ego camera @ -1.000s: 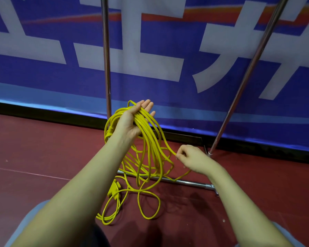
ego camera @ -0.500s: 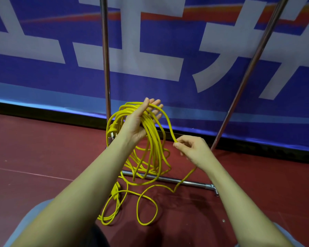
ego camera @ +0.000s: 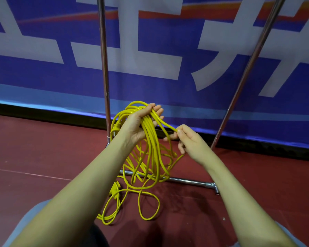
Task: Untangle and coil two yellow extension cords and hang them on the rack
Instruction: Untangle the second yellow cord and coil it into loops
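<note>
Coiling yellow cord in front of the rack

The left hand (ego camera: 138, 124) grips the gathered loops of yellow cord (ego camera: 151, 139); the right hand (ego camera: 189, 139) pinches one strand beside it. Loose cord trails onto the red floor (ego camera: 43, 148), across the rack (ego camera: 187, 180) base bar.

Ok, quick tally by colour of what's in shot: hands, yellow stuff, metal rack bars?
Hands: 2, left hand, right hand
Yellow cord bundle: 1, separate cords can't be told apart
Yellow connector block: 1
Metal rack bars: 3, left upright, right upright, base bar
Total: 7
</note>
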A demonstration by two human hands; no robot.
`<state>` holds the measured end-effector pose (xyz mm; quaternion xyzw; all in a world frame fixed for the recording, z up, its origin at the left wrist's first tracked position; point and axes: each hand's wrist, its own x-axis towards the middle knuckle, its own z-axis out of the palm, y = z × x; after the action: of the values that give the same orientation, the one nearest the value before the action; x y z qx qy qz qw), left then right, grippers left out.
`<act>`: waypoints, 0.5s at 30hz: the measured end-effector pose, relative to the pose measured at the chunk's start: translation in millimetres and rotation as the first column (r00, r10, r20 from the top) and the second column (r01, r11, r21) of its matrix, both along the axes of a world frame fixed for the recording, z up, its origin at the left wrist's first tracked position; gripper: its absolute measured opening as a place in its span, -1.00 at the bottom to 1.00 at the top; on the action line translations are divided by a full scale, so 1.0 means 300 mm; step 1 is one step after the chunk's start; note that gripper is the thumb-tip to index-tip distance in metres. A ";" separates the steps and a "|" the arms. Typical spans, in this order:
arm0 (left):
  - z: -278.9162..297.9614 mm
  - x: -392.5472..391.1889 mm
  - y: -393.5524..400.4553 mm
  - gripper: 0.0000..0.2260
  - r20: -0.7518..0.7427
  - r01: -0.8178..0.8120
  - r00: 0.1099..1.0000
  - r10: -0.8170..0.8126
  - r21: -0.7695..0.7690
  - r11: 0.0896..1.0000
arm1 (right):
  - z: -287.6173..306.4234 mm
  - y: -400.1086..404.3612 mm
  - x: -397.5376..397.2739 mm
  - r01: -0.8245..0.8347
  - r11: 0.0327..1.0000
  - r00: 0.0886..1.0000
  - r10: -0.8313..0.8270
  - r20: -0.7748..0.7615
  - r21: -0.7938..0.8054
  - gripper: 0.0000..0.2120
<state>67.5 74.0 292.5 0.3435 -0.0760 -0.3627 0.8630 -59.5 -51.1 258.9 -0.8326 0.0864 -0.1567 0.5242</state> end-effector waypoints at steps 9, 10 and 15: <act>0.002 0.000 0.015 -0.82 0.059 0.129 0.990 -0.128 -0.004 0.992 | -0.007 0.015 -0.010 -0.032 0.999 0.999 0.031 -0.027 -0.026 -0.76; -0.001 -0.001 0.016 -0.81 0.081 0.161 0.984 -0.161 0.006 0.987 | -0.003 0.019 -0.013 -0.030 0.999 0.999 0.030 -0.022 -0.031 -0.75; -0.003 -0.010 0.000 -0.84 0.082 0.153 0.985 -0.152 -0.002 0.988 | -0.012 0.021 -0.012 0.004 1.000 1.000 -0.004 -0.009 -0.014 -0.79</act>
<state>64.5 74.2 291.5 0.3476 -0.1389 -0.4129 0.8303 -63.1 -44.7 255.2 -0.8368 0.0894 -0.1545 0.5176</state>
